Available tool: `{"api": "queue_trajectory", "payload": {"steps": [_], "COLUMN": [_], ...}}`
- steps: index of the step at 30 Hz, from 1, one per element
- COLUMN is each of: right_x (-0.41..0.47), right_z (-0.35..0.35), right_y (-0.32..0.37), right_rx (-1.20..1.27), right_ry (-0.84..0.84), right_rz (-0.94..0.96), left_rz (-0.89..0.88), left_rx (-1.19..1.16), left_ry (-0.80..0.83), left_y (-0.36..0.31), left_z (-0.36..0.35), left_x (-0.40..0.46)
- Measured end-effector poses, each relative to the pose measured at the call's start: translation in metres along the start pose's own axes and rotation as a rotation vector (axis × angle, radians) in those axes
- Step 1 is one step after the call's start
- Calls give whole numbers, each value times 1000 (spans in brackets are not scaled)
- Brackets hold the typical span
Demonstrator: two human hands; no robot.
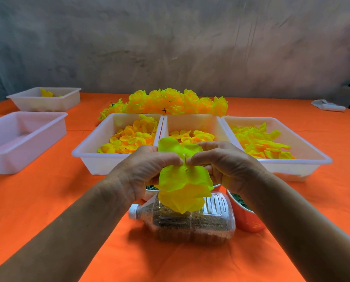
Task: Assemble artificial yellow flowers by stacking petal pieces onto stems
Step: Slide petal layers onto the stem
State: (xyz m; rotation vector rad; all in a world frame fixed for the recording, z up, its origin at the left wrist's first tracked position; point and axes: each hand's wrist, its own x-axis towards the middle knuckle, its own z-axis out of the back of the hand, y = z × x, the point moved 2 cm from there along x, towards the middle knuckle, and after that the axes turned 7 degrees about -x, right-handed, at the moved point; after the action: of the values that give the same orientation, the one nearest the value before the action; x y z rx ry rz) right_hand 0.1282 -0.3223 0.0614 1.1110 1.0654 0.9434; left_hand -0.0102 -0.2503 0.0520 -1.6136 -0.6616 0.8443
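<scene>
A mottled grey wall (170, 47) is filling the upper half of the view, and below it an orange cloth (47, 200) is covering the whole bench. Three white trays are sitting side by side in the middle: the left tray (92, 157) and the middle tray (192, 121) are holding rounded yellow-orange petal pieces, and the right tray (312, 161) is holding flatter yellow ones. Two more white trays are lying far to the left, the nearer one (27, 139) showing nothing inside and the farther one (45, 100) showing a few yellow pieces. A pile of finished yellow flowers (170, 102) is lying behind the middle trays, near the wall. A clear bottle of brownish grains (190, 222) is lying on its side close to the person, with an orange cup (247, 218) just beside it on the right. Above the bottle, the left hand (147, 171) and the right hand (227, 165) are meeting, their fingers (170, 160) curled and pinching a stack of yellow petal pieces (184, 184) at its centre, where a thin dark stem tip (184, 159) is poking through.
</scene>
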Motion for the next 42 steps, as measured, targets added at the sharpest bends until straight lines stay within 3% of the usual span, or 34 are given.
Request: {"api": "queue_trajectory", "payload": {"steps": [25,42], "right_x": [7,10], "right_z": [1,-1], "right_y": [11,3], "right_rx": [-360,-428], "right_ry": [31,-5], "right_rz": [-55,-35], "left_rz": [-105,-116], "left_rx": [316,335], "left_ry": [-63,-79], "left_y": [-4,7], "left_z": [7,6], "left_x": [-2,4]}}
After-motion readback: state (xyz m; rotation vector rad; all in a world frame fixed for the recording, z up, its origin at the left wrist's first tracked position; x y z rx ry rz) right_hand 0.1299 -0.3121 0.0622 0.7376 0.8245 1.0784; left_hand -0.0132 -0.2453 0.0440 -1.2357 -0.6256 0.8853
